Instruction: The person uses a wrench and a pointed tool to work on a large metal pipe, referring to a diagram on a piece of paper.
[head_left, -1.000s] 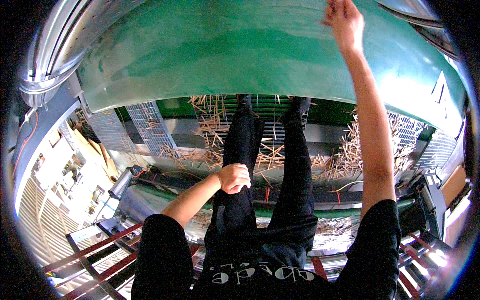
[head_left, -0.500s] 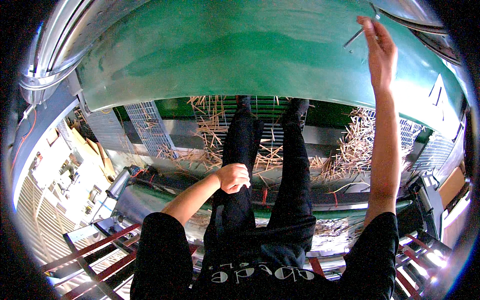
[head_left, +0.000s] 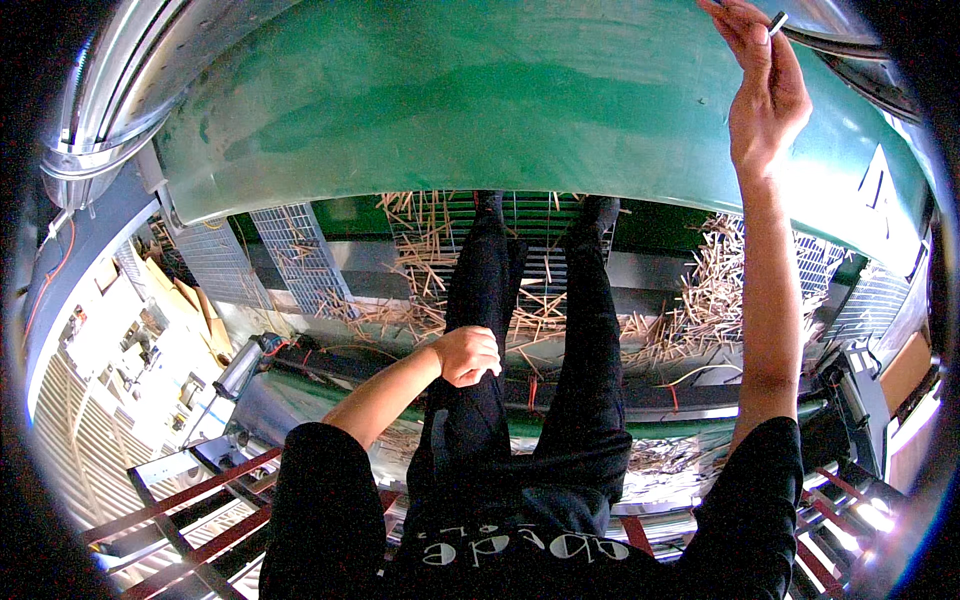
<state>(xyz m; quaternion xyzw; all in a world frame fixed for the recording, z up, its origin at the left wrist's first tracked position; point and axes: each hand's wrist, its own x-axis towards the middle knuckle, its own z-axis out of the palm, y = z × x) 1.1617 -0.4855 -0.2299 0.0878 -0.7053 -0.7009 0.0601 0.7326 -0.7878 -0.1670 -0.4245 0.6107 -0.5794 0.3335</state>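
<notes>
My right hand (head_left: 768, 95) is raised at the upper right, over the far end of a green curved panel (head_left: 420, 110). Its fingers are closed around a thin metal rod (head_left: 778, 22), and only a short end of it sticks out beside the thumb; the rest is hidden. The fingertips lie close to a shiny metal rim at the panel's edge. My left hand (head_left: 467, 356) rests on my left thigh near the knee, its fingers curled in, with nothing visible in them.
Below the panel, metal gratings (head_left: 300, 250) carry scattered thin wooden sticks (head_left: 710, 290), heaped thickest at the right. A metal cylinder (head_left: 238, 365) stands at the left and another (head_left: 850, 395) at the right. Dark red bars (head_left: 200, 500) lie lower left. Polished metal tubing (head_left: 95, 130) curves along the upper left.
My right hand has moved up and turned, and the rod that pointed down to the left now shows as a short end pointing up to the right. My left hand has stayed put.
</notes>
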